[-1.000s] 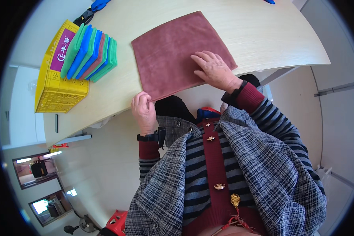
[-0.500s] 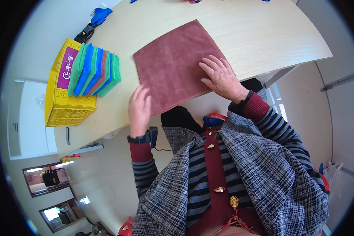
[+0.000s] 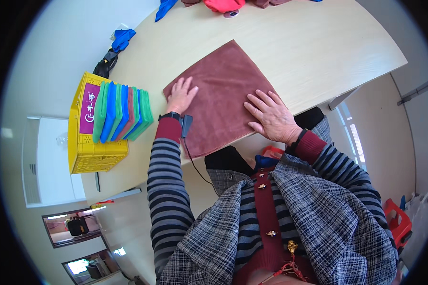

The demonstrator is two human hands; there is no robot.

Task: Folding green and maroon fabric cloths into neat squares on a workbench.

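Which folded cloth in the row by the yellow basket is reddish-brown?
The reddish-brown cloth sits between a blue cloth on its left and a green cloth on its right; the row's others are all blue or green.

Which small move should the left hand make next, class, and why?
Probably a light outward stroke: the left hand lies open near the left edge of the spread reddish-brown cloth, where faint creases seem to show, while the right hand, also open on it, could steady the other side.

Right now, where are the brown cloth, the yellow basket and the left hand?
Brown cloth (image 3: 222,100), head view: its bare middle.
Yellow basket (image 3: 100,157), head view: its near side wall.
Left hand (image 3: 179,99), head view: its back.
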